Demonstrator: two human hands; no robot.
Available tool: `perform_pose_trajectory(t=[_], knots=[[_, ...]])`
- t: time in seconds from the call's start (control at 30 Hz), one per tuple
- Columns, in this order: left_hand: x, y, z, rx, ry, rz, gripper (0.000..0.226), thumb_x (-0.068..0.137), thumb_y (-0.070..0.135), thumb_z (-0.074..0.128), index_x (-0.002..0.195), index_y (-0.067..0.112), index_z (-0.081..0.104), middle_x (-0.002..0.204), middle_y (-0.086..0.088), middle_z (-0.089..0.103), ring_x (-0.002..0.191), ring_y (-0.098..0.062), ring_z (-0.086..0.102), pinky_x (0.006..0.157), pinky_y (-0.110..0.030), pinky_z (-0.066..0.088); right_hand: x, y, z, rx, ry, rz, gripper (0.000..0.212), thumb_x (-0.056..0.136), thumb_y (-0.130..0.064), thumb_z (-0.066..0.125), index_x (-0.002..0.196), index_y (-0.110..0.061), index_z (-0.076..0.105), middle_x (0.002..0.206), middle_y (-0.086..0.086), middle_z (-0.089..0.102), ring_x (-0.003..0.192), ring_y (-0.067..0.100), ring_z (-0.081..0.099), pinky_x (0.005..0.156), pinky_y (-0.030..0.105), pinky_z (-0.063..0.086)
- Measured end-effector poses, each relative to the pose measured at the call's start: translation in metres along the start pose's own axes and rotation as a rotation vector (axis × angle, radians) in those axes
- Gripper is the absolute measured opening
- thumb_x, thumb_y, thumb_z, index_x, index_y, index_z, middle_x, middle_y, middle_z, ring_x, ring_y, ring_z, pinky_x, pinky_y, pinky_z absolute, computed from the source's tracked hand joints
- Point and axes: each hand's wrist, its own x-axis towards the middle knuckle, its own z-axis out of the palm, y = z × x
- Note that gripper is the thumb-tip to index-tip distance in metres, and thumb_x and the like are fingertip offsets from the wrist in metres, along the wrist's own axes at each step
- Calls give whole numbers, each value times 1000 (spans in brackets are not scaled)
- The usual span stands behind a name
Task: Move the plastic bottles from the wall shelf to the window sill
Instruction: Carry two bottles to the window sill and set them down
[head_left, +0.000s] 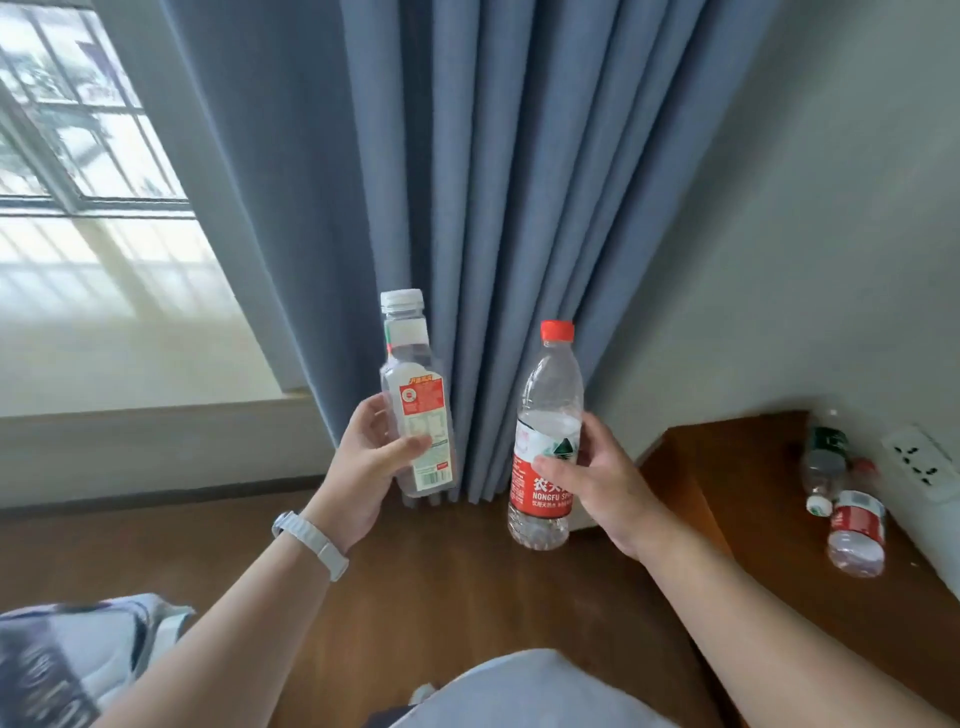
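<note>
A white-capped bottle (415, 410) is gripped upright in the left hand (371, 462), and a red-capped bottle (545, 441) in the right hand (597, 478), both before the blue curtain (519, 182). Two further bottles (844, 499) are observed lying on the wooden shelf (753, 478). The window sill (130, 322) is noted at left.

Daylight pours in through the window (78, 130) at upper left; its glass and the window sill (130, 338) are blown out near white, with soft bar shadows across the sill; the curtain (519, 182) is evenly lit, darker in its folds; the white-capped bottle (415, 374) and red-capped bottle (550, 395) are sharp, labels readable; the two lying bottles (856, 525) on the wall shelf (753, 493) at the right edge are smeared; the window's frame lines bow.
</note>
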Motion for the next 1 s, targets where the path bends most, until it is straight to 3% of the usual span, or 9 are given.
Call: perform_pose_trajectory(t=[0.1,0.23,0.37,0.5,0.7,0.8,0.9,1.0], knots=[[-10,10,-42,-6,75,33,79,58,25,85,128,11,52,119,-15,67,112,-36,67,89,-52,58,17,-6,40,-26,-98,3,46,85,-4,74,120,-28,56,111,-1,71,99,12,70,82,29,56],[-31,24,-86,-23,171,79,82,60,27,85,133,13,50,123,-14,66,112,-31,68,85,-44,59,35,-15,86,-50,-222,-3,48,83,-2,76,121,-24,55,112,3,71,99,15,70,83,31,57],[-57,29,-122,-63,314,118,75,61,23,84,128,13,53,121,-16,66,111,-36,67,85,-50,57,54,-26,130,-53,-361,-16,59,76,-10,79,129,-15,52,115,9,70,100,19,70,80,29,56],[-82,28,-154,-87,444,136,78,63,23,85,132,12,50,123,-18,64,114,-40,64,90,-54,55,73,-28,170,-62,-497,-7,64,70,-18,79,128,-18,51,115,7,69,102,19,70,82,32,56],[-91,32,-176,-99,595,181,79,66,20,85,135,9,48,126,-21,62,118,-42,61,94,-60,54,115,-29,213,-103,-681,5,74,71,-29,88,131,-19,47,123,11,63,111,28,65,94,43,56],[-87,43,-176,-90,658,187,78,66,22,84,134,10,48,125,-19,62,118,-37,63,89,-50,57,137,-38,231,-114,-753,0,88,59,-46,89,132,-21,47,123,10,64,112,28,65,97,49,54],[-76,67,-179,-67,739,222,79,62,25,85,132,10,50,120,-14,66,115,-34,65,84,-40,58,161,-55,249,-103,-820,-10,84,58,-45,86,130,-23,48,123,9,64,112,28,66,97,47,54],[-55,87,-178,-14,790,257,84,61,30,85,134,10,49,119,-11,67,114,-31,66,87,-42,57,188,-74,260,-116,-890,-32,78,64,-42,85,130,-25,46,125,8,62,112,25,65,98,47,53]])
